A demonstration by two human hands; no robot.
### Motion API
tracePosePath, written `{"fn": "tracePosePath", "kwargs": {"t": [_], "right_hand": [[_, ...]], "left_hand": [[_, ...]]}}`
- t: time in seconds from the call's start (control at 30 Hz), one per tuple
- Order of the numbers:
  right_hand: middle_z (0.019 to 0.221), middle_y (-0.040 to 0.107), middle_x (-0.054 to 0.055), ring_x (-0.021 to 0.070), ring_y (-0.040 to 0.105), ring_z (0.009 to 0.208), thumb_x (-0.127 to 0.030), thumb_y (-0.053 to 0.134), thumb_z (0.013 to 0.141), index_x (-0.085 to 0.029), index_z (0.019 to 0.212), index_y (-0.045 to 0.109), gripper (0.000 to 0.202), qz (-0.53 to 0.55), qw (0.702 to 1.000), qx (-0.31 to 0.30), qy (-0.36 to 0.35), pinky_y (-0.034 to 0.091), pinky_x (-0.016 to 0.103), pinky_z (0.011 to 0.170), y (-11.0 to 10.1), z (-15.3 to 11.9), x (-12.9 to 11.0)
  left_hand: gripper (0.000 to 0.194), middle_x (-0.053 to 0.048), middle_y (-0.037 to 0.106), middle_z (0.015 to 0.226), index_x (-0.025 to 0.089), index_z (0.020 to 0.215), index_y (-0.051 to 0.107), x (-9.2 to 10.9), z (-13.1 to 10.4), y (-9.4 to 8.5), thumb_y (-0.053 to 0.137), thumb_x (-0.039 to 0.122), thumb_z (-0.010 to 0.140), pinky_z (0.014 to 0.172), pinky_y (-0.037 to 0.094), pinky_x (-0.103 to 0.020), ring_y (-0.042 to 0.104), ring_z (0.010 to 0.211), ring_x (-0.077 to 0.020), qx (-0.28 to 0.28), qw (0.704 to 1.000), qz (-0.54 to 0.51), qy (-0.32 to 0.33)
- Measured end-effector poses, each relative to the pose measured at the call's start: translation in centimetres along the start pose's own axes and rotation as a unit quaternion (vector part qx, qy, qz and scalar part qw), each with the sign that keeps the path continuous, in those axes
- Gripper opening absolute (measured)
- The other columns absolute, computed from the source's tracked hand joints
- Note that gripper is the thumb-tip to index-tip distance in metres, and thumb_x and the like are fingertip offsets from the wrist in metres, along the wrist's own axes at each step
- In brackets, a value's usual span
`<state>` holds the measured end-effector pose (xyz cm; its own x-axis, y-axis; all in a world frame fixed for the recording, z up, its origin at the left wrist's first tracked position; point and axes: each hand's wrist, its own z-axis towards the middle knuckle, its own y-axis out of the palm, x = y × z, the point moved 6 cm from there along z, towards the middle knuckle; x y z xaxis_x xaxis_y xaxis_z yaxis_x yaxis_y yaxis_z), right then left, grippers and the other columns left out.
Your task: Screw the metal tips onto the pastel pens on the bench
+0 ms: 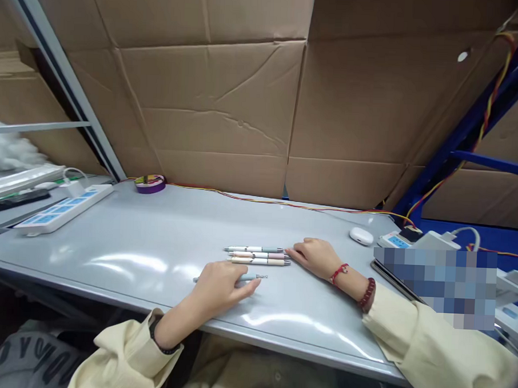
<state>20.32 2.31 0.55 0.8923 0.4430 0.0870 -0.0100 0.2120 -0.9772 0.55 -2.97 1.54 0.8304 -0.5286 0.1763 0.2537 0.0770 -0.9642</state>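
Observation:
A light blue pen (245, 277) lies under my left hand (220, 286), whose thumb and fingers close round its middle; both ends stick out. Just beyond, a white pen with a grey-green end (253, 249), a white pen with a pinkish end (260, 255) and a cream-white pen (262, 261) lie side by side, roughly parallel. My right hand (318, 256) rests on the table at their right ends, fingers partly stretched out and holding nothing. Its fingertips are close to the pen ends; whether they touch I cannot tell.
The glossy grey table (189, 214) bears a purple roll of tape (150, 183) at the back left and a power strip (65, 208) at the left. A white earphone case (361, 236) and chargers (437, 242) stand right. Wires (241, 198) run along the cardboard wall (211, 100).

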Motion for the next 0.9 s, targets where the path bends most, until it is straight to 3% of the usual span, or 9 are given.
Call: {"fn": "tracePosePath", "kwargs": {"t": [0.17, 0.37, 0.57, 0.77, 0.9], "right_hand": [[0.064, 0.065, 0.008, 0.0168, 0.058, 0.057, -0.047, 0.031, 0.093, -0.018, 0.067, 0.066, 0.053, -0.015, 1.000, 0.010, 0.015, 0.031, 0.026, 0.052, -0.1, -0.1, 0.2], [0.059, 0.062, 0.007, 0.0154, 0.054, 0.051, -0.039, 0.032, 0.095, -0.019, 0.064, 0.064, 0.049, -0.016, 0.998, 0.053, 0.014, 0.030, 0.027, 0.050, -0.6, -0.2, 0.4], [0.062, 0.058, 0.005, 0.0158, 0.050, 0.054, -0.034, 0.029, 0.096, -0.018, 0.070, 0.058, 0.042, 0.003, 0.993, 0.113, 0.017, 0.029, 0.027, 0.050, -1.5, -0.6, 0.8], [0.072, 0.058, 0.004, 0.0157, 0.050, 0.065, -0.035, 0.042, 0.091, -0.017, 0.080, 0.057, 0.026, 0.069, 0.970, 0.117, -0.203, 0.037, 0.026, 0.059, -1.8, -1.5, -2.7], [0.073, 0.058, 0.004, 0.0157, 0.050, 0.066, -0.031, 0.044, 0.090, -0.016, 0.082, 0.057, 0.021, 0.076, 0.969, 0.105, -0.211, 0.039, 0.026, 0.060, -1.6, -1.4, -3.4]], "left_hand": [[0.039, -0.002, 0.061, 0.076, 0.019, 0.075, 0.052, 0.3, 0.0, 0.3, 0.033, 0.050, 0.091, 0.058, 0.035, -0.025, 0.057, 0.071, -0.0190, -0.018, 0.999, 0.003, 0.034], [0.025, -0.004, 0.061, 0.089, 0.020, 0.092, 0.051, 0.8, -0.1, 0.1, 0.031, 0.035, 0.094, 0.066, 0.043, -0.029, 0.057, 0.082, -0.0203, 0.015, 0.997, -0.002, 0.077], [0.011, -0.003, 0.057, 0.098, 0.021, 0.094, 0.051, 1.1, 0.1, 0.0, 0.040, 0.025, 0.093, 0.079, 0.044, -0.032, 0.053, 0.093, -0.0193, 0.035, 0.994, -0.039, 0.097], [0.010, -0.003, 0.054, 0.101, 0.022, 0.096, 0.053, 0.9, 0.2, -0.1, 0.046, 0.018, 0.090, 0.083, 0.043, -0.034, 0.048, 0.098, -0.0202, 0.033, 0.994, -0.059, 0.087], [0.013, -0.004, 0.054, 0.100, 0.021, 0.097, 0.053, 0.5, 0.3, -0.2, 0.046, 0.013, 0.089, 0.080, 0.043, -0.034, 0.048, 0.096, -0.0211, 0.046, 0.996, -0.042, 0.069]]}}
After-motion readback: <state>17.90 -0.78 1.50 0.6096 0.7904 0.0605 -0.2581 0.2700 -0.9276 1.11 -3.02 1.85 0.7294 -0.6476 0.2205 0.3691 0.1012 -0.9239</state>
